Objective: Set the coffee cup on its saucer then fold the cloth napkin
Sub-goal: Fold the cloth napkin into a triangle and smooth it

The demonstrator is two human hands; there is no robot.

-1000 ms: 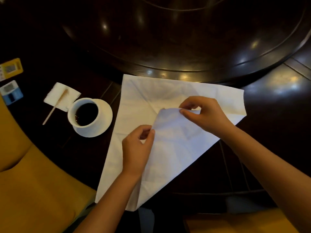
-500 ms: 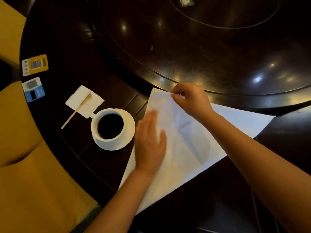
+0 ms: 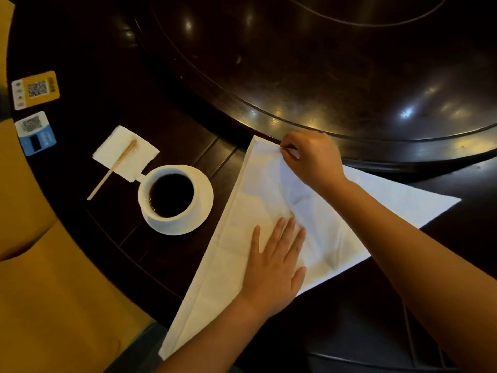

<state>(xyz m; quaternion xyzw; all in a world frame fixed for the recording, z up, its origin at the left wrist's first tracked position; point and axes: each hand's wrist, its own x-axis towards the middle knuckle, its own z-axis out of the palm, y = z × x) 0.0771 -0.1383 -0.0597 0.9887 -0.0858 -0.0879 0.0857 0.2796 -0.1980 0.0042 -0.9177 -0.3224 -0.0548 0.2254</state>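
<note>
White cloth napkin (image 3: 269, 200) lies folded into a triangle on the dark wooden table (image 3: 113, 49), its long folded edge running from a top corner near the raised turntable (image 3: 322, 63) down toward 7 o'clock, where its lower tip overhangs the table edge. The left hand (image 3: 274, 265) rests flat on the napkin's middle, fingers spread wide and pointing toward 12 o'clock, gripping nothing. The right hand (image 3: 312, 157) sits at 1 o'clock from the left, thumb and forefinger pinched on the napkin's top corner. At 9 o'clock from the right hand, just beside the napkin's edge, the coffee cup (image 3: 169, 197) stands on its saucer (image 3: 201, 208), full of dark coffee. Beyond it at 10 o'clock a wooden stirrer (image 3: 113, 168) lies across a paper tissue (image 3: 118, 149).
</note>
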